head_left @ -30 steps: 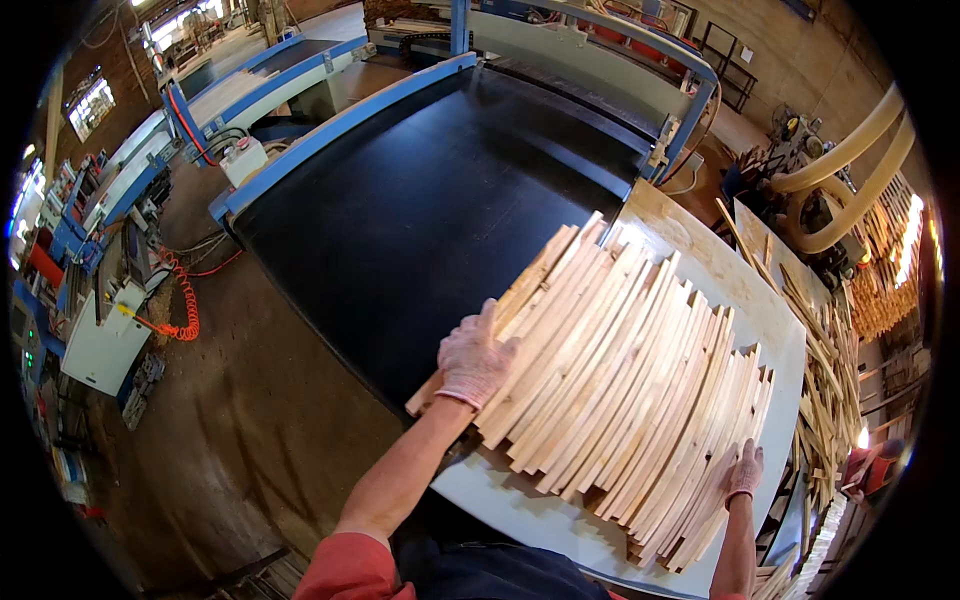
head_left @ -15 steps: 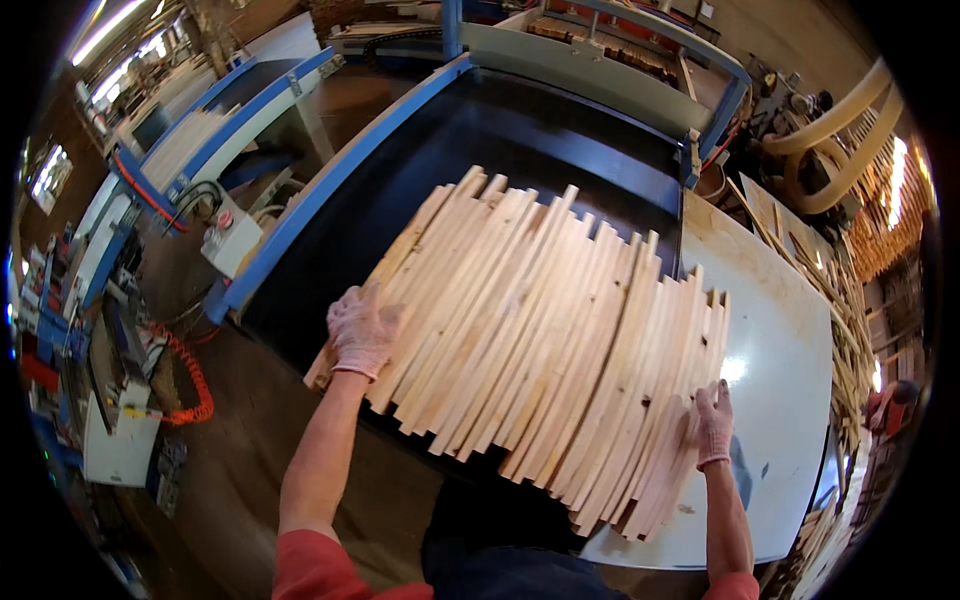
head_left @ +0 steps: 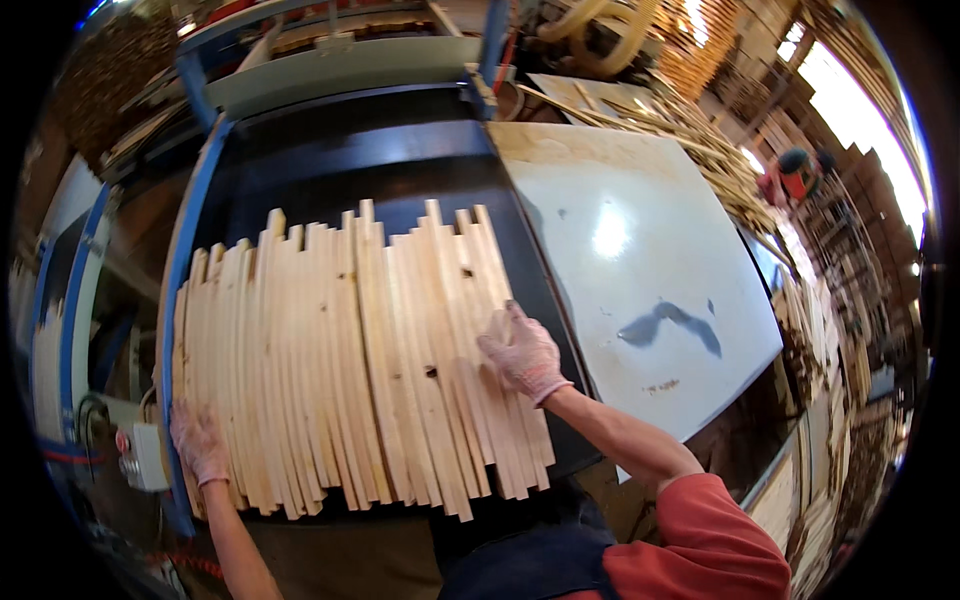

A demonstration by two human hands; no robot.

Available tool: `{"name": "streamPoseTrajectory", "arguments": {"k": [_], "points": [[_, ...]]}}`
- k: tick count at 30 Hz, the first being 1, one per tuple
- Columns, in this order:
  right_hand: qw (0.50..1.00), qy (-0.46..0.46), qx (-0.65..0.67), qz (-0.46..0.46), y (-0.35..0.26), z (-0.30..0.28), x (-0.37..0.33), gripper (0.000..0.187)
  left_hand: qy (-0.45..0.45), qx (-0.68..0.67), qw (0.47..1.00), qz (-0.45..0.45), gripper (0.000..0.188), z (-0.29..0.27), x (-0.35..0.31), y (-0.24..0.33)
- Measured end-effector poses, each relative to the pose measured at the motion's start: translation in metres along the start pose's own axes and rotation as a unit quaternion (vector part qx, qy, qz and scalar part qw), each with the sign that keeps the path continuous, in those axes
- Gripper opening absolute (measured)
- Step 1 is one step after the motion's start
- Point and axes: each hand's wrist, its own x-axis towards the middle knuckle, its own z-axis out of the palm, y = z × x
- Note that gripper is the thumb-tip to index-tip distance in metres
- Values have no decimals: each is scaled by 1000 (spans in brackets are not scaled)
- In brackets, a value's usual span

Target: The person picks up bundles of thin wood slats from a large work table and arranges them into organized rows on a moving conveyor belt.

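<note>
A wide row of pale wooden strips point(head_left: 320, 370) lies side by side, their ends uneven, on the black machine bed point(head_left: 370, 175). Both hands wear light pinkish work gloves. At the row's left edge, close to the blue side rail point(head_left: 198, 215), my left hand point(head_left: 202, 445) rests with its fingers stretched along the outermost strips. On the right, my right hand point(head_left: 525, 355) lies against the outer strips, fingers apart and partly bent over their edge. Some of its fingertips are hard to make out. A few strips show dark knots.
A glossy light-grey panel point(head_left: 640, 260) adjoins the bed on the right. Behind the bed stands a blue-framed machine gantry point(head_left: 340, 60). Loose wood slats point(head_left: 700, 150) are heaped at the far right. A control box with a red button point(head_left: 142, 455) sits left of the rail.
The wooden strips have moved left across the bed, off the grey panel and up to the blue rail, with both hands at their edges. My view has swung to the right.
</note>
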Motion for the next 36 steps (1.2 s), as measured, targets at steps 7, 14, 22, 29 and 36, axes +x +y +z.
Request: {"name": "streamPoseTrajectory", "arguments": {"k": [7, 14, 22, 29, 36], "points": [[997, -62, 49, -19, -69, 16, 4, 60, 58, -103, 989, 93, 57, 62, 75, -65], [931, 17, 357, -77, -18, 110, -58, 50, -127, -554, 739, 361, 51, -127, -30, 273], [907, -75, 402, 96, 111, 18, -435, 52, -533, -483, 529, 450, 64, -146, -247, 402], [713, 226, 209, 630, 222, 83, -808, 55, -730, -233, 432, 476, 60, -143, -512, 426], [746, 157, 151, 630, 185, 211, -991, 54, -704, -17, 525, 478, 30, 84, -570, 398]]}}
